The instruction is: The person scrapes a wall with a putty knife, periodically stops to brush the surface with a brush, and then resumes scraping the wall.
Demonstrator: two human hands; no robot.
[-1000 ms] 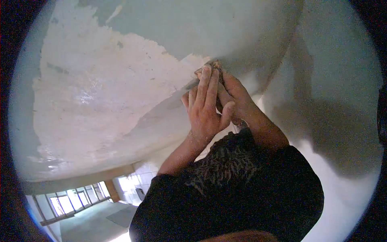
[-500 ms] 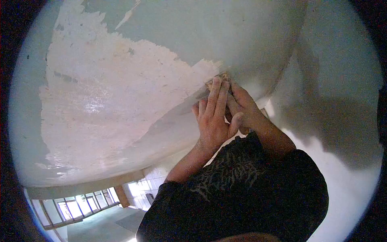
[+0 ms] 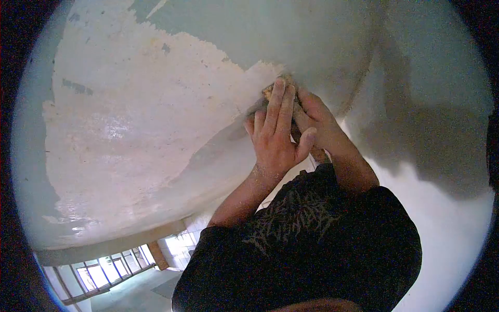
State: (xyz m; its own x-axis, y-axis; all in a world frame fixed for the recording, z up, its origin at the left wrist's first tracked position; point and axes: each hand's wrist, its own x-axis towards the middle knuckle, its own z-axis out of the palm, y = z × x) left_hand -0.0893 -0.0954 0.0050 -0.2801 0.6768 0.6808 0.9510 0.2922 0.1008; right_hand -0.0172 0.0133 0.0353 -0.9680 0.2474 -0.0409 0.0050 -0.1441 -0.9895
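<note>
What looks like a scraper (image 3: 267,92), its edge crusted with yellowish-brown material, lies against the pale wall surface (image 3: 140,114). My left hand (image 3: 274,130) rests on it, fingers stretched out flat and pressing, thumb out to the side. My right hand (image 3: 316,115) is wrapped round the tool from the right, partly behind the left hand. Below the hands, a brown end like a handle sticks out. Most of the tool is covered by my fingers. Around it, the surface is part bare whitish, part grey-green coating with ragged edges.
Grey-green coating (image 3: 291,31) extends above the hands, and a curved edge runs down to their right. A dark shadow (image 3: 431,140) falls on the right-hand surface. Barred windows (image 3: 104,273) and a floor (image 3: 130,296) show at the lower left.
Both hands and the tool sit slightly higher in the view. The view itself has also shifted a little, with the wall patch further up and left. Both hands keep their hold.
</note>
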